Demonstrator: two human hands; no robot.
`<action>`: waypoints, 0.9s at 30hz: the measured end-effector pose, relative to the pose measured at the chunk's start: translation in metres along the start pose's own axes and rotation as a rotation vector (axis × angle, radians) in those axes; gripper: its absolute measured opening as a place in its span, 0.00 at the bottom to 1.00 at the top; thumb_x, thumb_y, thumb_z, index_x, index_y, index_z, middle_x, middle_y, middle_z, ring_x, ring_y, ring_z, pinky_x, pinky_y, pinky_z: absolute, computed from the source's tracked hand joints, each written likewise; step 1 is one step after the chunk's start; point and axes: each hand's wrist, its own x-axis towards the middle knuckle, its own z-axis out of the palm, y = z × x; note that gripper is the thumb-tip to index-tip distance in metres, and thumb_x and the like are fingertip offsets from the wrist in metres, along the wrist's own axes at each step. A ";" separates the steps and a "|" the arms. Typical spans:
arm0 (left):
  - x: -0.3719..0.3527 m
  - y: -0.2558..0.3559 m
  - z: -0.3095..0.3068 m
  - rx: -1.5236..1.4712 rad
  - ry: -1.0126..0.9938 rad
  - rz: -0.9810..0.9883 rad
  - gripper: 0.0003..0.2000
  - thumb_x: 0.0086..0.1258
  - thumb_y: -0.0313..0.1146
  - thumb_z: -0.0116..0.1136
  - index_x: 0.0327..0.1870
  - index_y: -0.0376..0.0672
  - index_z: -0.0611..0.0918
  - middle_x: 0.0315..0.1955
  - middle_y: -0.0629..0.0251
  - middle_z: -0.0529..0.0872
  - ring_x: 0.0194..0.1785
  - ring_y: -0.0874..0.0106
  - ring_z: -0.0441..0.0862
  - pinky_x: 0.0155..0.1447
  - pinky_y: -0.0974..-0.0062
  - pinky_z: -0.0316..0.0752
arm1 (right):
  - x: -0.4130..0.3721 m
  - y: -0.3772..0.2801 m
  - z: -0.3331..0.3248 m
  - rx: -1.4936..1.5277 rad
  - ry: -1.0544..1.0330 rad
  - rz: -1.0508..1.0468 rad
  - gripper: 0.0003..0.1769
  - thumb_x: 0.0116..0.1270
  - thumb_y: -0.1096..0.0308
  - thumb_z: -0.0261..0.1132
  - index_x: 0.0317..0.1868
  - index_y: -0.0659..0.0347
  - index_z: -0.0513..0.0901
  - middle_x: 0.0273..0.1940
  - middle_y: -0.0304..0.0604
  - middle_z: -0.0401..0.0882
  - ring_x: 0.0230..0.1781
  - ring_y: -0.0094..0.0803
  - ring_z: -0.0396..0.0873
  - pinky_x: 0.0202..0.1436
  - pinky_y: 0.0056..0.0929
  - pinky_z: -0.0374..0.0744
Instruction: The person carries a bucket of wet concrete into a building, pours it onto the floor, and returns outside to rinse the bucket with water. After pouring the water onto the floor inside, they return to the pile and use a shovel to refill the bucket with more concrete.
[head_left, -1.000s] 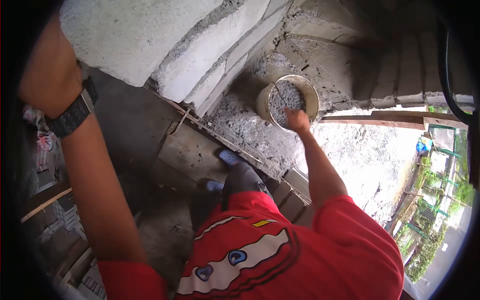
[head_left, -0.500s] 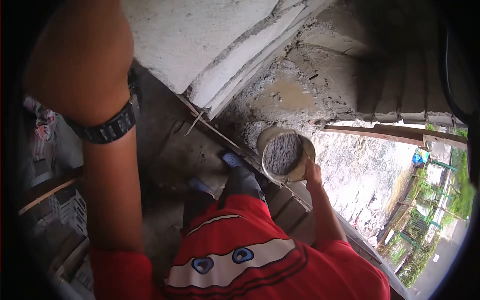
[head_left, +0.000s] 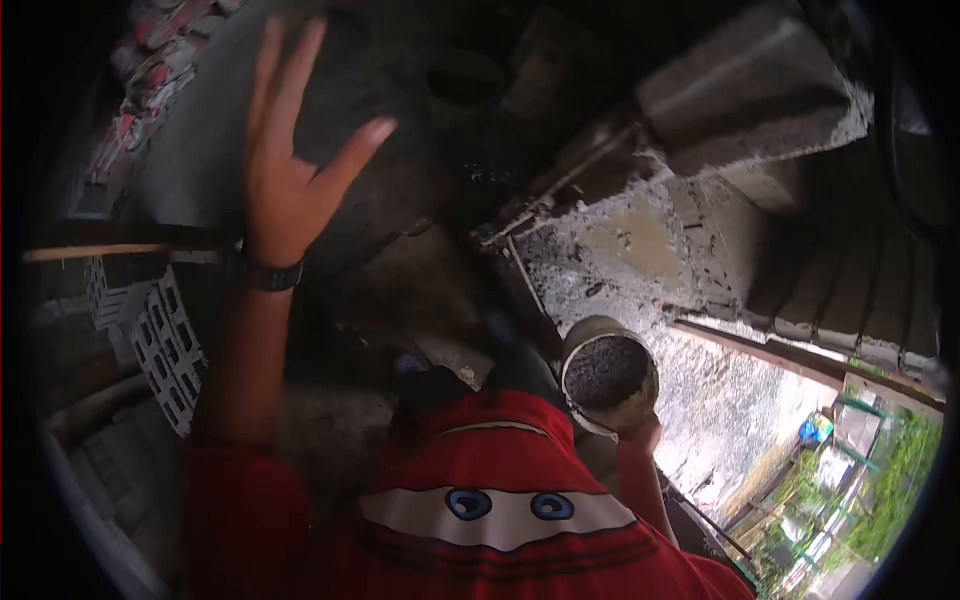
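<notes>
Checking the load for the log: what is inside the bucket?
The bucket is filled almost to its rim with a dark grey gritty mix. Anything below that surface is hidden, and the right hand holding the bucket is mostly covered.

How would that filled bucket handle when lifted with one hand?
Probably heavy for its size: the bucket is filled nearly to the rim with grey gritty mix. It could spill if tilted, having no lid. Grip may be strained: only the right hand, at its lower edge, holds it; the left hand is spread open.
</notes>
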 end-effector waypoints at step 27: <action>-0.140 -0.353 -0.177 0.384 -0.641 -0.478 0.27 0.68 0.38 0.66 0.69 0.51 0.75 0.75 0.49 0.63 0.75 0.50 0.65 0.73 0.58 0.65 | -0.170 0.101 0.175 0.591 0.479 0.655 0.20 0.70 0.67 0.45 0.17 0.45 0.58 0.13 0.28 0.52 0.15 0.26 0.54 0.30 0.40 0.65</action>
